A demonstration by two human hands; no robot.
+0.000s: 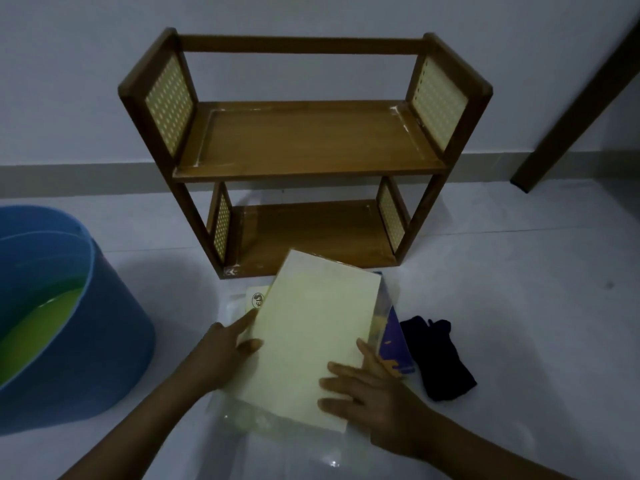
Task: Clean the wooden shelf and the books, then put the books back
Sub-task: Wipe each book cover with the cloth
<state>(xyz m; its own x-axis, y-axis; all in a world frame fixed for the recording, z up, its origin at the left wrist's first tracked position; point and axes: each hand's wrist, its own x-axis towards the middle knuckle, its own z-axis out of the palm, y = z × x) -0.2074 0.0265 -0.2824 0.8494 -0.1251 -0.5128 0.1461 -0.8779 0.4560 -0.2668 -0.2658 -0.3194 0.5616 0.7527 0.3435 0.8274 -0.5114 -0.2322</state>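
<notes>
A wooden two-tier shelf (304, 143) with pale perforated side panels stands on the floor against the wall, both tiers bare. In front of it lies a pile of books in clear covers; the top one is a pale yellow book (308, 334), tilted. My left hand (225, 351) holds its left edge, thumb on the cover and index finger pointing along the side. My right hand (374, 396) rests on its lower right corner with fingers spread flat. A purple and yellow book (394, 348) peeks out beneath on the right. A dark cloth (440, 358) lies crumpled to the right of the pile.
A blue bucket (114, 327) with greenish liquid stands at the left. A dark wooden furniture leg (568, 112) slants down at the right. Pale tiled floor (519, 271) surrounds the shelf.
</notes>
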